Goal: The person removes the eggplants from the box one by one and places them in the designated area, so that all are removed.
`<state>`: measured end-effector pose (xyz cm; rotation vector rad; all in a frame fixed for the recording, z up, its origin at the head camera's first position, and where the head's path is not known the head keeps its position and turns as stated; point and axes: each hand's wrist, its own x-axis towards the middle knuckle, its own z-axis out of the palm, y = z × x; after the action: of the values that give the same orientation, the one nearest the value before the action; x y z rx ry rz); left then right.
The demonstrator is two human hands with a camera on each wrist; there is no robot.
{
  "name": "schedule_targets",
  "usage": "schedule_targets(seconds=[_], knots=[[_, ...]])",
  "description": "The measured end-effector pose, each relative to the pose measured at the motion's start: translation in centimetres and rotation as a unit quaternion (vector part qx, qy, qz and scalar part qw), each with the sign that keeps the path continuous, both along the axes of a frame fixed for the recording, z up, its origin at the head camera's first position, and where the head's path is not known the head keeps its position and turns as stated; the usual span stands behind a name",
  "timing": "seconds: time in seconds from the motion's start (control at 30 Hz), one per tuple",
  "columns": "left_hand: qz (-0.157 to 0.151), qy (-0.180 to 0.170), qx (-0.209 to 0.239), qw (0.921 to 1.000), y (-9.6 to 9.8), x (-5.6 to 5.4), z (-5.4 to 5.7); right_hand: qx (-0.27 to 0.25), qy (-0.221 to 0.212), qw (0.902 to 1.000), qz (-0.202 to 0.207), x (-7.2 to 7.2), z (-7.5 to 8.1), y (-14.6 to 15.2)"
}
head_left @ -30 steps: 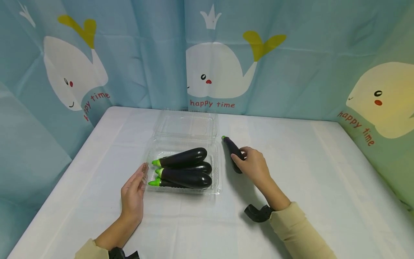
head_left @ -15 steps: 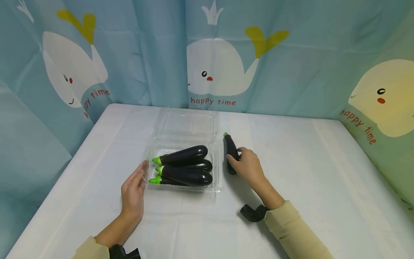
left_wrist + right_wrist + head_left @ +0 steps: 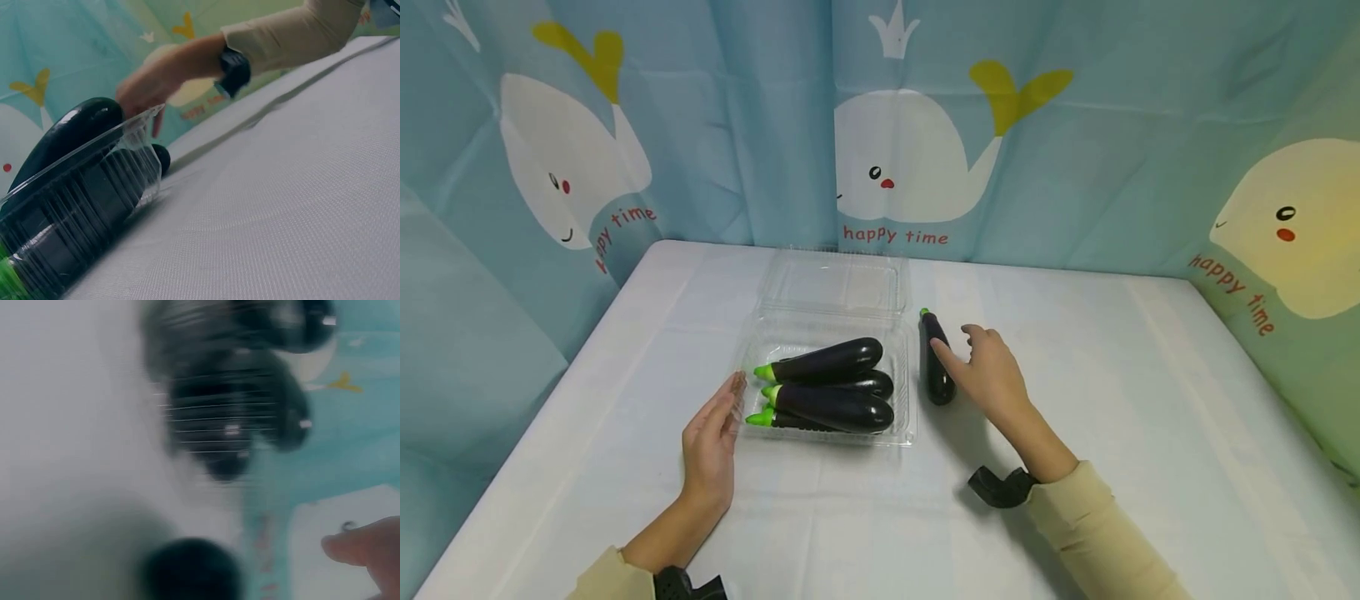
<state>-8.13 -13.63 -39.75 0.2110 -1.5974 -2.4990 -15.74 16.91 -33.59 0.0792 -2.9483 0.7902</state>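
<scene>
Several dark purple eggplants with green stems are piled in a clear plastic clamshell box [image 3: 904, 425]; one eggplant [image 3: 827, 360] lies on top. My left hand [image 3: 709, 450] rests with extended fingers against the box's left side. A single eggplant [image 3: 940, 375] lies on the table to the right of the box, its green tip toward the back. Over its right side is my right hand [image 3: 992, 375], thumb and fingers spread apart, the thumb overlapping the eggplant in the head view. The right wrist view shows the thumb [image 3: 356, 544] apart from this eggplant's blurred dark end [image 3: 194, 572].
The box's clear lid [image 3: 835, 283] lies folded back behind it. A white cloth covers the table [image 3: 820, 525]. Blue curtains with whale prints [image 3: 910, 158] hang behind and at the sides. A black device [image 3: 1003, 487] sits at the right wrist.
The right hand, which gripped the single eggplant and shifted it slightly, has let go and spread its fingers, drawing a little to the right. The left hand stays at the box.
</scene>
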Motion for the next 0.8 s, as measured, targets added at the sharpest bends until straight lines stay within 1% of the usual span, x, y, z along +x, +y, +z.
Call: schedule_targets(seconds=[0.13, 0.2, 0.27, 0.43, 0.63, 0.7, 0.8], knots=[[0.002, -0.007, -0.002, 1.0000, 0.0, 0.0, -0.2, -0.022, 0.041, 0.9987, 0.020, -0.1, 1.9, -0.3], [0.003, -0.007, -0.003, 1.0000, 0.0, -0.1, -0.3, -0.035, 0.053, 0.9976, 0.028, -0.1, 2.8, -0.6], [0.003, -0.003, -0.002, 1.0000, 0.0, -0.2, -0.3, -0.042, 0.055, 0.9969, 0.036, -0.1, 3.4, -0.9], [0.004, 0.002, -0.002, 1.0000, 0.1, -0.3, -0.4, -0.036, 0.044, 0.9963, 0.065, -0.1, 4.2, -1.3], [0.008, 0.005, 0.000, 1.0000, 0.0, -0.3, -0.4, -0.031, 0.036, 0.9897, 0.135, -0.3, 5.6, -2.4], [0.008, 0.005, -0.001, 1.0000, 0.0, -0.2, -0.4, -0.027, 0.031, 0.9859, 0.162, -0.3, 6.0, -3.0], [0.007, 0.004, -0.004, 1.0000, 0.0, -0.2, -0.3, -0.024, 0.018, 0.9768, 0.212, -0.6, 6.2, -4.0]])
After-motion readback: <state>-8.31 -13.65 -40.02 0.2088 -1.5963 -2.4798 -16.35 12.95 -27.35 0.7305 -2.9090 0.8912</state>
